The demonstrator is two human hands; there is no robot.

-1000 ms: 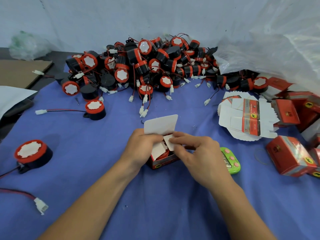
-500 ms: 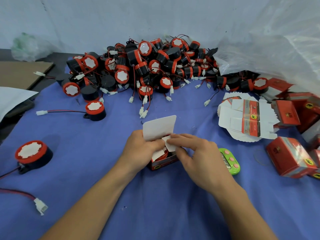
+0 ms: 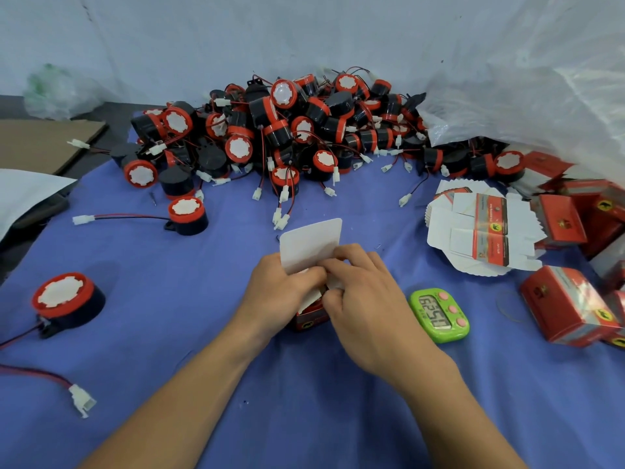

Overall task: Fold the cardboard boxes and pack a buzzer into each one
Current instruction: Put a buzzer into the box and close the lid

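A small red cardboard box stands on the blue cloth at the centre, its white lid flap sticking up behind my fingers. My left hand grips the box's left side, thumb on a white side flap. My right hand curls over the box's top and right side, fingers pressing a flap down. The box's inside is hidden. A big pile of red-and-black buzzers with wires lies beyond. Flat box blanks are stacked at the right.
Folded red boxes lie at the right edge under a plastic bag. A green timer sits right of my right hand. Loose buzzers lie at the left and mid-left. Brown cardboard lies far left.
My right hand has moved further over the top of the box, pushing the small side flap down. The left hand keeps its hold.
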